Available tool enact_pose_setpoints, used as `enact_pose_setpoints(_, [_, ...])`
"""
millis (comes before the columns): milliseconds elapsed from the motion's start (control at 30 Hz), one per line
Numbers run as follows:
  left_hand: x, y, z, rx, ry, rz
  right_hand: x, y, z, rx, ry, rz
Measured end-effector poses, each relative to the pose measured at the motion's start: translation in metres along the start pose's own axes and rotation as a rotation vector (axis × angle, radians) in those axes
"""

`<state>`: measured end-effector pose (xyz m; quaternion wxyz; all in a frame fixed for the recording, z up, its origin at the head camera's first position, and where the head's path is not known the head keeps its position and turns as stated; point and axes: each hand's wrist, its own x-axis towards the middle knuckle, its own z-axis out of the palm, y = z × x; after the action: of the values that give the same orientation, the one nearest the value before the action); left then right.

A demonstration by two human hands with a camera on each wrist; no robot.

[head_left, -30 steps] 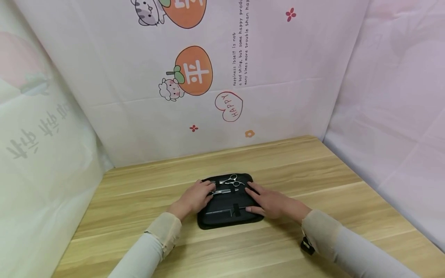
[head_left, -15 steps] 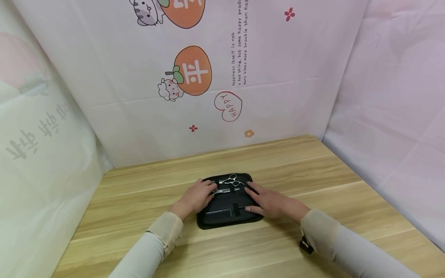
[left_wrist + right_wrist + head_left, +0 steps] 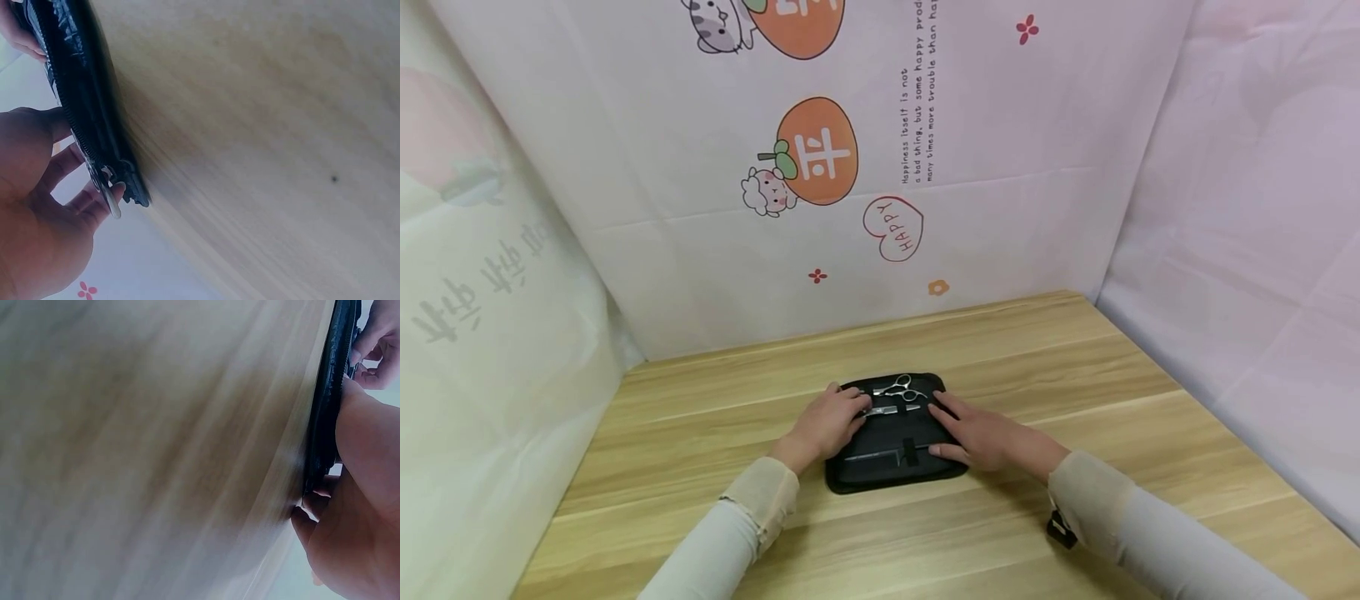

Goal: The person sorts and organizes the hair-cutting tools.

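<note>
An unfolded black zip case [image 3: 880, 450] lies on the table. Silver scissors [image 3: 904, 393] sit along its far side, finger rings toward the right. Below them lies a second pair of scissors [image 3: 883, 411], blades pointing right and passing under a small black strap. My left hand [image 3: 827, 425] pinches the handle end of this pair at the case's left edge; a metal handle part [image 3: 112, 203] shows between the fingers in the left wrist view. My right hand [image 3: 988, 437] rests on the case's right edge, fingers spread. A dark comb [image 3: 872, 458] lies in the near part, held by another strap.
The wood-grain table [image 3: 715, 408] surrounds the case. A printed white cloth [image 3: 1000, 167] hangs behind it, with white cloth on both sides. A small black object [image 3: 1062, 529] hangs at my right wrist.
My left hand has slid slightly right along with the second scissors, and their tip shows further past the strap. My right hand and the case have stayed in place.
</note>
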<state>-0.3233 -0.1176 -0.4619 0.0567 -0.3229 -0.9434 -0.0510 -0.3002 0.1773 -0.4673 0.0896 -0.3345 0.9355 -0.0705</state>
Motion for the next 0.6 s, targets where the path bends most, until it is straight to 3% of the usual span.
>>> enact_pose_setpoints(600, [0.0069, 0.0043, 0.0049, 0.031, -0.048, -0.043, 0.0007, 0.0017, 0.0027, 0.016, 0.019, -0.009])
